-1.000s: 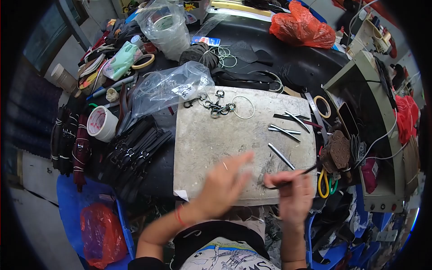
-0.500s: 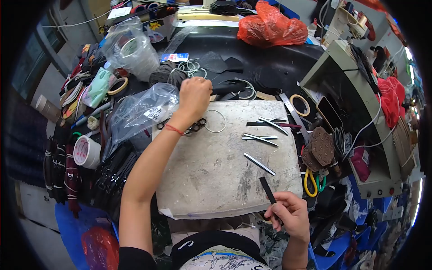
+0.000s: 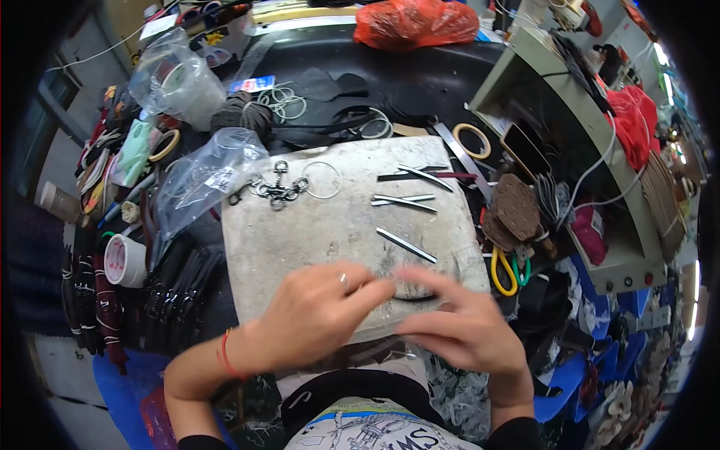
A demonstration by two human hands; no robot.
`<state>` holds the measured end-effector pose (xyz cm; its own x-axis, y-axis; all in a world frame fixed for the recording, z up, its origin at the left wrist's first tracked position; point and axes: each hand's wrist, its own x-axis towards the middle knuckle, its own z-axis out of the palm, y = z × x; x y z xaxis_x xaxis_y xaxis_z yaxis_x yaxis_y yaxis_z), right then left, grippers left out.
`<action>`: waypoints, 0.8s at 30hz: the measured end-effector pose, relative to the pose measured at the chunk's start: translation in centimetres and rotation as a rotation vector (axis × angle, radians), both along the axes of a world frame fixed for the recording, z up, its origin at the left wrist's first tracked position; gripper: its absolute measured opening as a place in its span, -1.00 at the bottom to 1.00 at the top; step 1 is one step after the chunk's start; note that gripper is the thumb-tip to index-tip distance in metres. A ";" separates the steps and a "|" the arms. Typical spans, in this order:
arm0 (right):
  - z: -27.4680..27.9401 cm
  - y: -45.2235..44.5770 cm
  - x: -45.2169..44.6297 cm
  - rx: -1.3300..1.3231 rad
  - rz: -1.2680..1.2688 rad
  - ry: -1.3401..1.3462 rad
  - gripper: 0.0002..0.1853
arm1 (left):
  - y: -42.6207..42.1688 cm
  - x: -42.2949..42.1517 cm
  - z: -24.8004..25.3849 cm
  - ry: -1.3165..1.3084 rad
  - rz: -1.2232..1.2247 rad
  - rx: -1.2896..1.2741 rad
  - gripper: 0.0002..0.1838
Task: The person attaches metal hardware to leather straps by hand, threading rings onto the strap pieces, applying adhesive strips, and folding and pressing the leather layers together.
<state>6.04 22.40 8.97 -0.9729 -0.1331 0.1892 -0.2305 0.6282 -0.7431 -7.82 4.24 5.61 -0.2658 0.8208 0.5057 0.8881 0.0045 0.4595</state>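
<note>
My left hand (image 3: 319,315) is closed over the near part of the pale work board (image 3: 300,247), its fingertips pinched together; whatever they hold is hidden. Facing it, my right hand (image 3: 469,322) is blurred, with thumb and forefinger apart around a short black strip (image 3: 416,298). The strip's left end lies close to my left fingertips; I cannot tell if they touch it. Beyond the hands on the board are a single black-and-white strip (image 3: 406,245), crossed strips (image 3: 405,201), dark metal clasps (image 3: 279,189) and a thin ring (image 3: 323,180).
A clear plastic bag (image 3: 210,176) overlaps the board's left edge. To the right are a metal ruler (image 3: 457,150), a tape roll (image 3: 472,140), brown patterned pieces (image 3: 514,210) and yellow-handled scissors (image 3: 503,271). A grey metal housing (image 3: 555,135) stands beyond them.
My left hand has come back from the far edge of the board to meet my right hand, uncovering the clasps. My right hand has moved slightly up and left. The camera view has shifted.
</note>
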 end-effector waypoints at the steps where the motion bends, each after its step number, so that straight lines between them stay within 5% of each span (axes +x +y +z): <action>1: -1.4 0.0 -0.3 0.033 0.071 -0.064 -0.88 | -0.7 1.3 -0.4 -0.111 0.006 -0.001 -0.88; 5: -3.9 2.1 -0.5 -0.015 0.109 -0.287 -0.88 | -3.6 3.1 -3.6 -0.241 0.229 -0.213 -0.89; 9: -3.8 2.8 0.0 0.096 -0.268 -0.396 -0.85 | -4.3 3.3 -6.9 -0.167 0.334 -0.323 -0.78; 12: -1.9 1.0 -1.0 -0.317 -0.365 -0.662 -0.82 | -4.2 3.0 -6.9 -0.213 0.361 -0.331 -0.75; 15: -5.2 -1.8 -3.4 -0.404 -0.058 -0.739 -0.85 | -5.0 2.8 -6.5 -0.279 0.444 -0.368 -0.75; 20: -7.4 -2.1 -4.3 -0.387 -0.193 -0.740 -0.80 | -11.0 2.8 -6.0 -0.419 0.776 -0.329 -0.76; 24: -6.9 -2.1 -5.0 -0.389 -0.175 -0.781 -0.79 | -11.5 4.1 -7.2 -0.141 0.796 -0.113 -0.70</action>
<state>1.01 20.27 2.06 -0.8435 -0.0354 -0.5360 0.5070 0.2775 -0.8161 -3.70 -7.21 -1.57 -0.8457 0.4037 0.3491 0.5334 0.6629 0.5255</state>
